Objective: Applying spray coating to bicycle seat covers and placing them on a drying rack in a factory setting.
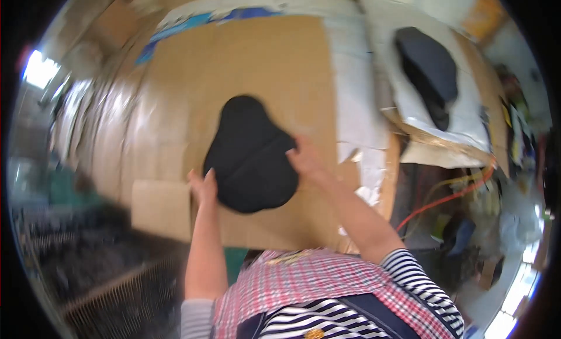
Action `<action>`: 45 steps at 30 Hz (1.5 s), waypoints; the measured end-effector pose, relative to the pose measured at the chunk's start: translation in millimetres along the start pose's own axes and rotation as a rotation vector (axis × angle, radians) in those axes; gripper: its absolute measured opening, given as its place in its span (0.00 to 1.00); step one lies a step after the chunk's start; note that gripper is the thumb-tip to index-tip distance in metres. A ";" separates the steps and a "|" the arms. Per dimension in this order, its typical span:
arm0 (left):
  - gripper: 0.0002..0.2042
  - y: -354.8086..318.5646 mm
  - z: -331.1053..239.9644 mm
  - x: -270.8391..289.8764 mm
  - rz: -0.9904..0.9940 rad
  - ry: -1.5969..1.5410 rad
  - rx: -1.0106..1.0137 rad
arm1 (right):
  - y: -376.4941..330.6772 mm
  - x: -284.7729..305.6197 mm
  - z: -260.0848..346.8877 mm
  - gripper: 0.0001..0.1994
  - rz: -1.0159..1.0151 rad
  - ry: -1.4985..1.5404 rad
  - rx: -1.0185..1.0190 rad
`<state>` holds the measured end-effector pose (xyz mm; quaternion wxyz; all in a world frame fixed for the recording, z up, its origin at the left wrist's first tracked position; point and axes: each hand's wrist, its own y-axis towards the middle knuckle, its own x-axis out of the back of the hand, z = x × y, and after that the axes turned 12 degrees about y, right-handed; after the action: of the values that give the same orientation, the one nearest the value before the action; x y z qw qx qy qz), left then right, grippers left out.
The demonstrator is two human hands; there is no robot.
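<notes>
A black bicycle seat cover (251, 158), narrow at its far end and broad at the near end, is over the brown cardboard in front of me. A seam or crease runs slantwise across it. My left hand (203, 186) grips its near left edge, the thumb on the rim and other fingers partly hidden. On the opposite side, my right hand (305, 158) pinches the right edge, with some fingertips out of sight. Whether the cover rests on the cardboard or is slightly raised, I cannot tell.
A flat brown cardboard sheet (263, 53) covers the work table. To the right, more black seat covers (426, 70) lie, seemingly stacked, on a white-topped box. An orange cord (435, 207) hangs below it. A small cardboard piece (160, 206) lies near left.
</notes>
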<state>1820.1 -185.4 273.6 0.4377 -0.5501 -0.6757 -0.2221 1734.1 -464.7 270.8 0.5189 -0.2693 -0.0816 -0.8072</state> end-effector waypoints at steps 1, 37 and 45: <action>0.33 2.6 33.0 10.3 -0.245 0.200 -0.213 | -1.8 -14.1 17.0 0.27 0.058 0.074 0.029; 0.26 -57.9 -45.9 5.1 0.028 0.178 -0.419 | 132.3 402.5 -39.1 0.33 -0.451 -0.908 -0.032; 0.25 -52.5 -58.6 -5.8 0.073 0.138 -0.451 | 119.0 436.3 -57.3 0.35 -0.240 -0.850 0.129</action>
<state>1791.3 -250.0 308.7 0.3565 -0.6415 -0.5571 -0.3886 1680.9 -887.8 431.6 0.3577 -0.5325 -0.3686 -0.6728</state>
